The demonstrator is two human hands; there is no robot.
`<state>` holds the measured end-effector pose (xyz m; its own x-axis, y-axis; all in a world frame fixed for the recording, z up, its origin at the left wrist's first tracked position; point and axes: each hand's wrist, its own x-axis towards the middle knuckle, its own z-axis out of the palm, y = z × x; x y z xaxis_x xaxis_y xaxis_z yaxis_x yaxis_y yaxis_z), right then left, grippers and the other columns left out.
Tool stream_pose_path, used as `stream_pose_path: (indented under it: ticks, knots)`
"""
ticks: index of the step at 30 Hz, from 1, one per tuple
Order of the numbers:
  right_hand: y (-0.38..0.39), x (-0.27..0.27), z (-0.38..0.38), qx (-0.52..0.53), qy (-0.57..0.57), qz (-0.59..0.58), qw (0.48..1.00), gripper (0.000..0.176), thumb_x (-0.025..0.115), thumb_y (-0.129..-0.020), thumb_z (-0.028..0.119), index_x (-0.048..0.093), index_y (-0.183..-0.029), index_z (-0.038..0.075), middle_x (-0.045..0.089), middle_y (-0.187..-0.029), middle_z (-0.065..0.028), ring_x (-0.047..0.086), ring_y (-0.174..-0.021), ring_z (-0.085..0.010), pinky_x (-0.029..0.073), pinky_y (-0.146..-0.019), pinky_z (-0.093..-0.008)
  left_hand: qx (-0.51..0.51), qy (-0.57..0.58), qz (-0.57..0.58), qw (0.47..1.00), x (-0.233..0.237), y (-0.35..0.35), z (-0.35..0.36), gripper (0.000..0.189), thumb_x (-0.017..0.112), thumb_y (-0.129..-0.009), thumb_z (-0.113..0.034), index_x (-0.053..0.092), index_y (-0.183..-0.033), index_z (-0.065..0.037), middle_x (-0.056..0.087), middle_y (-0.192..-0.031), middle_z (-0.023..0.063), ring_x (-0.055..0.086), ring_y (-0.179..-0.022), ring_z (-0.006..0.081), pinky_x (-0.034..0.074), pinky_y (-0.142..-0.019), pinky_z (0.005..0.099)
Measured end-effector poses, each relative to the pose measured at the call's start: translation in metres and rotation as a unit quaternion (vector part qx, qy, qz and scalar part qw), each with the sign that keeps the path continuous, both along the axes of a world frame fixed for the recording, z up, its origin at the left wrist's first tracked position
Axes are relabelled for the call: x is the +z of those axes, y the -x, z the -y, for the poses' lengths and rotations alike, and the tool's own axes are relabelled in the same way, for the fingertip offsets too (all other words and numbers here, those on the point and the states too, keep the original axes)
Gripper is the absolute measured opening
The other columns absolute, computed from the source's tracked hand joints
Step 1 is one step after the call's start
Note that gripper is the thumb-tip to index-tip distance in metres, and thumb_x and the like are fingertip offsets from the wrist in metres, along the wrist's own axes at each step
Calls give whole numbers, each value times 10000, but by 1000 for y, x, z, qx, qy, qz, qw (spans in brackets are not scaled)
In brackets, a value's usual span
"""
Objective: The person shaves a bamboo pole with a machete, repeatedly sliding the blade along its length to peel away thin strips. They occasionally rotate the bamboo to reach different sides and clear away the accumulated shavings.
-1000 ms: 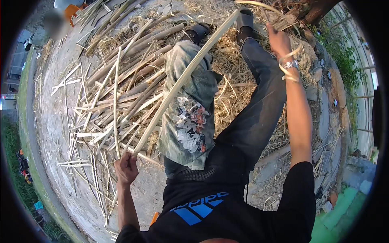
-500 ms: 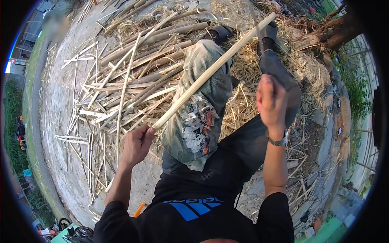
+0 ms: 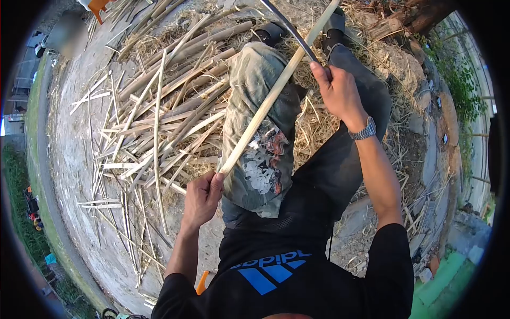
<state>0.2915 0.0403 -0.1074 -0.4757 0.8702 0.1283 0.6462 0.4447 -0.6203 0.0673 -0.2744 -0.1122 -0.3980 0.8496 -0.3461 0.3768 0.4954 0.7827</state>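
Right hand's shift: since the frame before, the right hand had swung up to the strip, and the dark blade had come clearly into view.
Right grip: closed around the near end of the blade, at two o'clock.
Left grip: thumb and fingers pinched on the near end of the pale strip, at eight o'clock.
Pale strip: slanted from seven o'clock up to one o'clock, passing over the cloth-covered left leg.
Blade: pointed toward eleven o'clock from the right hand, crossing the strip near its far end.
Patterned cloth: draped over the left leg, beneath the strip.
Shavings: scattered between the legs.
Split pieces: heaped on the ground toward ten o'clock.
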Motion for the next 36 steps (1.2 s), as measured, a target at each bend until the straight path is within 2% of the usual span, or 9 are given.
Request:
stream_pose_path:
  ticks: [2,6,10,16,20,26,31,34,36]
  knots:
    - [4,0,27,44,49,-17,998,682,582,-1022,560,561,-624,7,568,-525,-156,618,-486,-322,455,-497,-422,10,2,0,1000,-1,-1,-1,473,579,-1075,-339,629,-760,10,510,-540,68,474,-495,120,382,-491,330]
    - [2,-1,92,165,11,72,984,541,668,-947,588,624,-766,79,661,-594,-82,684,-576,-340,532,-526,-444,-8,-81,-200,976,-21,3,7,321,708,-991,-224,610,-746,-40,512,-530,59,498,-452,182,401,-484,334]
    - [-9,-4,48,70,-27,49,996,567,634,-982,568,604,-724,64,637,-571,-94,666,-538,-329,512,-499,-428,-41,-168,-354,919,-35,20,30,244,783,-917,-180,607,-767,-102,524,-518,30,526,-441,241,418,-474,346]
    - [-6,8,27,24,14,-20,999,627,606,-1022,520,589,-697,-16,592,-554,-176,635,-525,-371,460,-493,-443,-46,-185,-400,897,-35,18,29,232,787,-884,-106,584,-774,-89,505,-501,30,495,-433,239,400,-506,345]
    - [-15,-1,75,147,-52,63,986,557,645,-975,568,622,-760,55,639,-570,-101,664,-539,-352,520,-513,-445,-51,-209,-420,882,-39,23,41,227,784,-890,-121,585,-784,-95,537,-514,7,491,-433,216,394,-508,340]
    - [-49,-17,-53,-60,-74,63,993,645,529,-1053,553,611,-695,22,536,-480,-100,571,-432,-276,416,-438,-411,-68,-162,-451,875,-33,36,72,255,782,-912,-180,591,-751,-128,503,-491,-14,444,-401,190,349,-492,330]
    - [-19,1,17,56,-35,-23,998,661,581,-995,620,646,-723,21,604,-537,-132,651,-513,-336,481,-483,-417,-40,-214,-402,889,-52,45,76,277,774,-915,-181,569,-742,-114,430,-479,6,398,-410,204,337,-491,341]
    - [-21,-1,37,120,-59,67,989,652,580,-972,662,631,-731,58,604,-539,-121,664,-540,-348,500,-503,-425,-59,-168,-438,881,-55,69,110,266,774,-910,-172,571,-749,-111,436,-486,11,416,-417,215,348,-487,352]
    - [-32,-6,-4,27,-35,57,997,655,571,-976,667,627,-737,60,601,-542,-130,650,-529,-343,487,-496,-429,-73,-173,-450,873,-57,78,123,264,772,-907,-164,569,-748,-110,453,-504,15,438,-424,224,362,-485,357]
